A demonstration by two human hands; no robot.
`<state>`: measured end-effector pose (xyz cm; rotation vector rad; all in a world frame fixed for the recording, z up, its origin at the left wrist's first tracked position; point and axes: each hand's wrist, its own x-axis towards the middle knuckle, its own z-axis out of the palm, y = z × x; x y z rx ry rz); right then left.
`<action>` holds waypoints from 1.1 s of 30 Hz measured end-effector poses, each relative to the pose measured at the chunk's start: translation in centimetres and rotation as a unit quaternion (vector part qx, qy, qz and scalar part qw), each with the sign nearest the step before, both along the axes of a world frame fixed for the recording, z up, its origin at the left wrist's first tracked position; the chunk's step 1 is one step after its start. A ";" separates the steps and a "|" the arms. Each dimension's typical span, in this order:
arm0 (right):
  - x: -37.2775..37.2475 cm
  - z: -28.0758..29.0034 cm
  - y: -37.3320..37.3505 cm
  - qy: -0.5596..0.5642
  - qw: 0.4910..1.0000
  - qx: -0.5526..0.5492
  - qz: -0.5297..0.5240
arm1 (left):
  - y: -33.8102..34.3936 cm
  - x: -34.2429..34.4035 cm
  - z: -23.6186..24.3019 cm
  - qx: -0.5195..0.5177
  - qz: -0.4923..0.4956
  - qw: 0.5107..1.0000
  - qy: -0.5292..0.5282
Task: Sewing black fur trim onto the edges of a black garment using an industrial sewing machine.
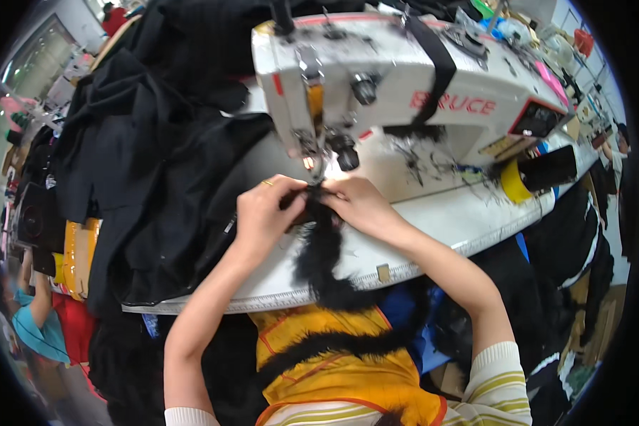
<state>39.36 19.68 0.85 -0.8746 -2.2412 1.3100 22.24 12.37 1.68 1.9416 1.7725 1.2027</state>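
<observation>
Pinched the black fur [318, 248] between thumb and forefinger of the left hand [266, 216], just in front of the foot [317, 174] of the white machine [397, 85]. Pinched the same fur from the other side with the right hand [362, 204], thumb and fingers drawn in — almost met the left fingertips there, across a narrow tuft of dark pile. Could not make out the very tips, sunk in the fuzz. Wore a thin ring [267, 183] on the left hand. Let the fur run down from the foot, over the white table [461, 216] and past the ruler [476, 245] along the near edge. Had another stretch [326, 346] lying across the orange apron [312, 323] — could not tell whether joined to the first. Wore a striped sleeve [500, 383] on the right arm, forearm bare. Had a big heap of black cloth [170, 142] beside the left hand, spread over the table's left part. Had a black strap [439, 60] draped over the machine, loose threads [415, 160] clinging below it, and a yellow band [515, 181] around something dark near the right end. Shared the room with a co-worker [42, 326] in blue, well apart at left.
</observation>
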 end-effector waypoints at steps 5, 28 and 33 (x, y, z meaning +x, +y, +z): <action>-0.5 -0.6 0.0 0.023 0.984 -0.163 -0.074 | -0.6 0.9 0.8 0.088 0.005 0.985 0.152; 1.6 -1.1 1.8 -0.026 0.847 0.528 0.065 | -1.0 1.8 0.0 0.028 0.032 0.970 0.241; 0.7 -0.9 3.9 0.023 0.930 0.363 0.054 | 1.0 -0.1 -0.6 0.047 0.042 0.947 0.315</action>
